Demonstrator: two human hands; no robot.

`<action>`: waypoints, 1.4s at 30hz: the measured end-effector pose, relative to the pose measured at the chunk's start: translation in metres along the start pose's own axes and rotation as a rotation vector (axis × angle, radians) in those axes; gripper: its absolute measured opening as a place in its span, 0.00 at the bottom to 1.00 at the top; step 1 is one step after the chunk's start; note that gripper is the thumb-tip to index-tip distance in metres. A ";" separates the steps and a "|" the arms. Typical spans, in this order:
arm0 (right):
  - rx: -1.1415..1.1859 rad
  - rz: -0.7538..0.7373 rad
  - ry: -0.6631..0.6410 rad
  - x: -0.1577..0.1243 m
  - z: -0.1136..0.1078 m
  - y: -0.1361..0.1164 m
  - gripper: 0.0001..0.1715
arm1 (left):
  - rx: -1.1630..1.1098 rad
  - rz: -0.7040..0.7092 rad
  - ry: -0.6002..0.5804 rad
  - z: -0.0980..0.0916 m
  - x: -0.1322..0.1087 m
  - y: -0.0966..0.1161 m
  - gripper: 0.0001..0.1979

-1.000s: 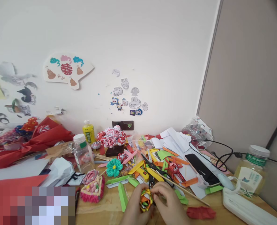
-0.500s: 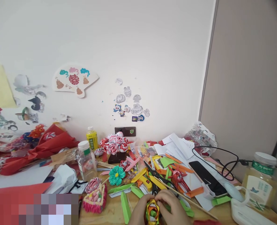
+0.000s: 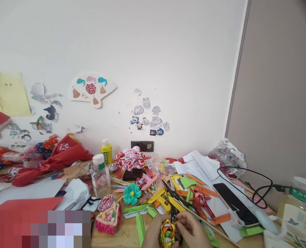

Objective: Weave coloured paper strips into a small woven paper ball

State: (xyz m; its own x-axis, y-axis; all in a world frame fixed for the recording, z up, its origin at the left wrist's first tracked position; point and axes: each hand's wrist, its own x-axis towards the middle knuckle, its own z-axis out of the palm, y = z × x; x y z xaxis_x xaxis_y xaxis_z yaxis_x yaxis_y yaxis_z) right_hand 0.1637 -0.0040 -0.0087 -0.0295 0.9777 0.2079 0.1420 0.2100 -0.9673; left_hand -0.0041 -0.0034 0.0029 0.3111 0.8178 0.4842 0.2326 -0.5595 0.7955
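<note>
Yellow-and-orange paper rosette [image 3: 167, 235]: in the head view, low down between both hands; looks feather-light, springy, easily crushed, so best held by its outer folds.
Left hand [image 3: 153, 231]: wrapped round its side, there.
Right hand [image 3: 191, 231]: fingertips pinching its rim.
Underside: hidden; wrists cut off below.
Black scissors [image 3: 178, 199]: handles partly covered, just beyond.

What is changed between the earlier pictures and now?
The view swung left and slightly up, pushing the lower-right red paper out of frame. Nothing was grasped or released: the left hand still holds the yellow paper flower, the right hand at its edge. The scissors and teal flower stayed.
</note>
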 end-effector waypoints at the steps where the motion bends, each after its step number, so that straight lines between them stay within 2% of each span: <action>1: 0.028 0.018 -0.028 0.001 0.000 0.002 0.17 | 0.001 -0.001 0.010 0.000 0.000 0.003 0.21; 3: 0.076 0.033 -0.057 0.003 0.000 0.002 0.18 | 0.014 0.008 0.020 0.001 -0.001 0.008 0.19; 6: 0.123 0.026 -0.017 0.001 0.003 -0.008 0.19 | 0.024 -0.009 -0.016 0.002 -0.001 0.014 0.19; 9: 0.160 0.005 0.060 -0.002 0.005 -0.022 0.19 | -0.006 -0.059 -0.092 0.004 0.000 0.017 0.25; 12: 0.193 0.004 0.103 -0.005 0.004 -0.033 0.19 | -0.040 -0.010 -0.136 0.008 -0.001 0.014 0.32; 15: 0.182 -0.006 0.108 -0.007 0.003 -0.036 0.17 | -0.031 0.049 -0.120 0.012 -0.004 0.009 0.33; 18: 0.181 0.000 0.110 -0.007 0.002 -0.035 0.18 | -0.033 0.021 -0.115 0.011 -0.005 0.012 0.30; 23: 0.156 0.020 0.067 -0.007 0.004 -0.033 0.24 | -0.045 -0.039 -0.096 0.004 -0.004 0.027 0.28; 33: 0.044 -0.036 0.083 -0.008 0.002 -0.038 0.20 | -0.025 -0.027 0.002 0.000 -0.003 0.035 0.26; 42: 0.123 0.094 0.039 -0.008 0.001 -0.045 0.23 | -0.068 -0.082 -0.020 0.000 -0.002 0.041 0.25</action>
State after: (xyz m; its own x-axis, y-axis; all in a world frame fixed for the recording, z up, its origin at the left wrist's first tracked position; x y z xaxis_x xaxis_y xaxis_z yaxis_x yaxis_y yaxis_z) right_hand 0.1562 -0.0208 0.0333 0.0172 0.9928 0.1189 0.0200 0.1186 -0.9927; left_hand 0.0050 -0.0282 0.0348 0.3120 0.8571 0.4100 0.1947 -0.4801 0.8553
